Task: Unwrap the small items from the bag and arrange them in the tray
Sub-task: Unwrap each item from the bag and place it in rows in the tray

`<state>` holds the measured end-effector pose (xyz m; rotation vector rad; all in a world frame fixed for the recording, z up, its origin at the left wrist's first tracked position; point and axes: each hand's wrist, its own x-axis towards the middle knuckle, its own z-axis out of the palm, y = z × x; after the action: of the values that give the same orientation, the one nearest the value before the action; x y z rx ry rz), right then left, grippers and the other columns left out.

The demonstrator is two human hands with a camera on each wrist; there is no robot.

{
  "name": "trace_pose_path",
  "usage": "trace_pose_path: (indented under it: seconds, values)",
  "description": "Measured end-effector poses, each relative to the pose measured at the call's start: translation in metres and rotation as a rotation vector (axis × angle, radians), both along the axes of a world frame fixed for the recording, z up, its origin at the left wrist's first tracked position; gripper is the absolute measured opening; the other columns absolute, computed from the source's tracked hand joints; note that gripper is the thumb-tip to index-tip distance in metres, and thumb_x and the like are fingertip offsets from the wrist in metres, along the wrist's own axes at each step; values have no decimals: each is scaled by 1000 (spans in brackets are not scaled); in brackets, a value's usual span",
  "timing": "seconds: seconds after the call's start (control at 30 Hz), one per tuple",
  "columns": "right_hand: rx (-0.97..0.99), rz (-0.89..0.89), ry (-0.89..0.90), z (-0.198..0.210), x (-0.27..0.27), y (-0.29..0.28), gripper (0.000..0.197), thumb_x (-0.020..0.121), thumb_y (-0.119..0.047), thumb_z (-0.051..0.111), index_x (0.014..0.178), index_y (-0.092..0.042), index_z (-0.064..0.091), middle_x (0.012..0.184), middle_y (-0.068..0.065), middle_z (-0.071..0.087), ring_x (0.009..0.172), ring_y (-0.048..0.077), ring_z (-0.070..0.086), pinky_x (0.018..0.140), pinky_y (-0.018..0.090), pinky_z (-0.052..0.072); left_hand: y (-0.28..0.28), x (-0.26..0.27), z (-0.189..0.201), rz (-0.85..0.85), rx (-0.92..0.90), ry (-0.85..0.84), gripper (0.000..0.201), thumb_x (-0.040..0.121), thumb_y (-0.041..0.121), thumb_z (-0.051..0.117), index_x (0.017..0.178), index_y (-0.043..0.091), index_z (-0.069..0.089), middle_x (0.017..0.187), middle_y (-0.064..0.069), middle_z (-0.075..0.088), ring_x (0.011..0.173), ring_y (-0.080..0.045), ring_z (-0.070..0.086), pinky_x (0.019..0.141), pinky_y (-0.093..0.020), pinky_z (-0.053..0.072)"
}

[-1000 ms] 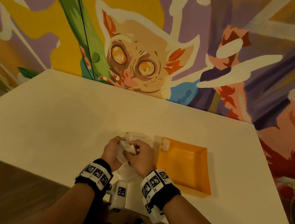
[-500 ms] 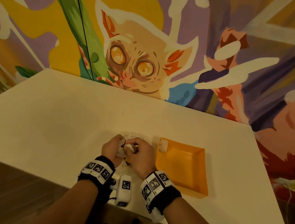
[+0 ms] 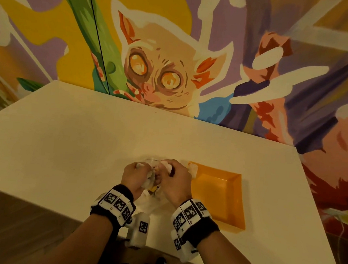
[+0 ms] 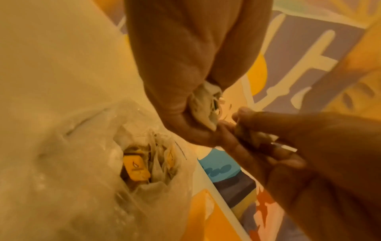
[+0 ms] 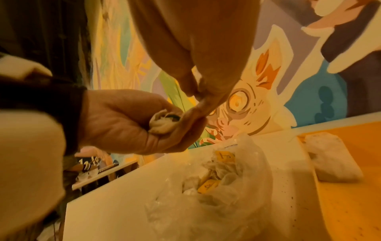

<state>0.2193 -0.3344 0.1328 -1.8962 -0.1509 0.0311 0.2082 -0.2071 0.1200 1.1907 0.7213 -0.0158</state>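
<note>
Left hand (image 3: 136,175): fingers curled round a small white-wrapped item (image 5: 163,121), held above the surface (image 3: 74,144). The right wrist view shows the crumpled wrap in the palm with something dark inside it.

Right hand (image 3: 174,178): fingers curled, pinching a bit of white wrap (image 3: 167,165) at its fingertips, touching the left hand. Compared with a second ago, both hands sit slightly farther from the near edge and the knuckles have parted a little; the white wrap now shows at the top of each hand instead of between them.

Bag (image 5: 216,187): clear plastic, crumpled, lying on the surface directly beneath the hands, mouth open. Several small yellow pieces (image 5: 207,185) and more white wrapping are visible inside. Position unchanged from the earlier frames.

Tray (image 3: 226,198): orange, square, on the surface just right of the hands. One white wrapped item (image 3: 193,168) rests in its far left corner, as before.

Wall (image 3: 175,48): painted mural with a wide-eyed animal, behind the surface.
</note>
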Motion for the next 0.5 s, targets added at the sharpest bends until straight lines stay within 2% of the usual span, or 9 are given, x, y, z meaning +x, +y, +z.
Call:
trace_pose_path:
  seconds: [0.07, 0.13, 0.2, 0.27, 0.3, 0.43, 0.5]
  values:
    - [27, -2, 47, 1, 1, -2, 11, 94, -30, 60, 92, -24, 69, 83, -4, 73, 77, 13, 70, 73, 32, 59, 1, -2, 7, -8, 137, -16, 6, 91, 2, 56, 86, 4, 60, 83, -20, 61, 64, -28, 59, 55, -33, 50]
    - [117, -8, 154, 4, 0, -5, 15, 96, -32, 58, 88, -27, 69, 80, 0, 72, 77, 21, 70, 72, 37, 60, 0, -5, 19, -110, 198, -60, 8, 92, 8, 60, 86, 5, 64, 76, -16, 61, 53, -24, 52, 45, -26, 42]
    - [213, 8, 213, 8, 0, -10, 20, 98, -27, 54, 92, -21, 72, 83, 4, 72, 79, 23, 70, 68, 32, 60, -1, -10, 33, -256, 219, -118, 13, 92, 18, 65, 88, 6, 68, 69, -12, 60, 49, -21, 48, 43, -23, 35]
    - [281, 43, 250, 13, -2, -16, 24, 100, -24, 51, 100, -15, 73, 85, 1, 72, 78, 15, 69, 64, 23, 56, -1, -14, 42, -358, 243, -152, 15, 90, 25, 69, 93, 10, 71, 64, -8, 57, 47, -18, 46, 43, -22, 32]
    - [331, 60, 286, 15, -2, -18, 24, 100, -24, 51, 103, -13, 72, 85, 0, 72, 77, 14, 68, 65, 23, 55, -1, -15, 45, -389, 264, -160, 15, 88, 26, 71, 94, 12, 71, 63, -7, 56, 46, -17, 45, 43, -22, 30]
    - [489, 76, 371, 20, -3, -25, 22, 93, -18, 62, 110, -7, 69, 78, 8, 69, 66, 17, 64, 71, 35, 58, -2, -17, 50, -395, 336, -176, 16, 86, 23, 73, 93, 10, 72, 64, -10, 53, 42, -13, 41, 42, -21, 24]
    - [507, 4, 344, 21, -4, -28, 18, 87, -13, 69, 104, -8, 67, 74, 14, 69, 62, 21, 64, 70, 38, 59, -2, -15, 49, -364, 351, -155, 16, 86, 21, 73, 93, 6, 70, 64, -10, 52, 43, -14, 43, 42, -20, 25]
